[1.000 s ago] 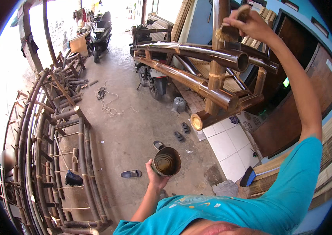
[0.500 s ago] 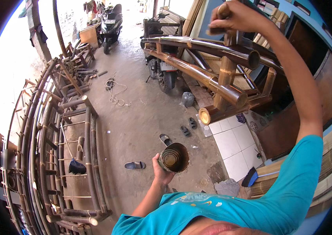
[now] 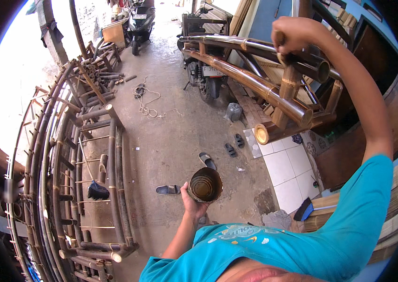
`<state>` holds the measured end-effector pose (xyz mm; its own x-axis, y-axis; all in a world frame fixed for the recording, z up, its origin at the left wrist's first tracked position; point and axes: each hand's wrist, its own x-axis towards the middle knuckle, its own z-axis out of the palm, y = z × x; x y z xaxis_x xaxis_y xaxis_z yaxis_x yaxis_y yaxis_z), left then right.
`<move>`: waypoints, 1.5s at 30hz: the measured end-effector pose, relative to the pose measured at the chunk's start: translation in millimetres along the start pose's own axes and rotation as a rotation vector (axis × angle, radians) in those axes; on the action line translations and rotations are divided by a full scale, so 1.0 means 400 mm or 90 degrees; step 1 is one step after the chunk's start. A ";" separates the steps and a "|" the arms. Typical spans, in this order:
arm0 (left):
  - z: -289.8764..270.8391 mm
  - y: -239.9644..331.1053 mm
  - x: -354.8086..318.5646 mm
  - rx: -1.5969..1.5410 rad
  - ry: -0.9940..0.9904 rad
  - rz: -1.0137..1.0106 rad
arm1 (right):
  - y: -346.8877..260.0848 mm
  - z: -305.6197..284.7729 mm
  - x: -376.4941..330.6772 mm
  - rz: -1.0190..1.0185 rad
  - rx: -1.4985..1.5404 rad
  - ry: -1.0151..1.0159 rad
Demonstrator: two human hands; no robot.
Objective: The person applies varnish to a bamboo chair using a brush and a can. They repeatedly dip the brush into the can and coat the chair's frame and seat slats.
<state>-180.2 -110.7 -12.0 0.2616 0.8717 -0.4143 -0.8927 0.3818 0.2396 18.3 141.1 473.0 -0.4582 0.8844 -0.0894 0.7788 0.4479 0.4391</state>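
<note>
My left hand (image 3: pixel 193 198) is closed round the side of an open can (image 3: pixel 218 190), held low before my body, with brownish liquid inside. My right hand (image 3: pixel 297 35), raised at the upper right, grips a brush (image 3: pixel 281 56) whose short handle end sticks out of the fist. The brush's head points down beside the upper pole of a glossy brown bamboo frame (image 3: pixel 255 91), close to a short upright bamboo post (image 3: pixel 289 84). Whether the bristles touch the bamboo is hard to see.
Unvarnished bamboo frames (image 3: pixel 114 188) stand along the left, with a dark broom (image 3: pixel 98 190) among them. Motorcycles (image 3: pixel 208 75) are parked farther back. Sandals (image 3: pixel 168 189), a loose rope (image 3: pixel 149 105) and a grey lump (image 3: pixel 233 112) lie on the floor. White tiles (image 3: pixel 285 174) edge the right.
My right hand has come down with the brush, from above the bamboo frame to beside its upper pole. The view has shifted slightly; my left hand still holds the can.
</note>
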 end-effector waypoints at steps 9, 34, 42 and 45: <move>0.011 0.070 -0.004 0.009 -0.021 0.024 | -0.092 -0.102 -0.325 0.166 -0.061 0.169; 0.121 -0.044 0.048 0.136 0.005 0.032 | -0.438 0.634 -0.377 -0.227 0.881 0.136; 0.092 -0.006 0.037 0.107 0.117 0.063 | -0.577 0.745 -0.294 -0.256 0.917 0.126; 0.047 0.030 0.065 0.087 0.148 0.045 | -0.572 0.684 -0.261 -0.218 0.983 0.141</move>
<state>-177.3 -77.8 -3.4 0.0952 0.8097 -0.5790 -0.8435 0.3745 0.3850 4.9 -17.8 137.3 -0.6383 0.7442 0.1969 0.2347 0.4318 -0.8709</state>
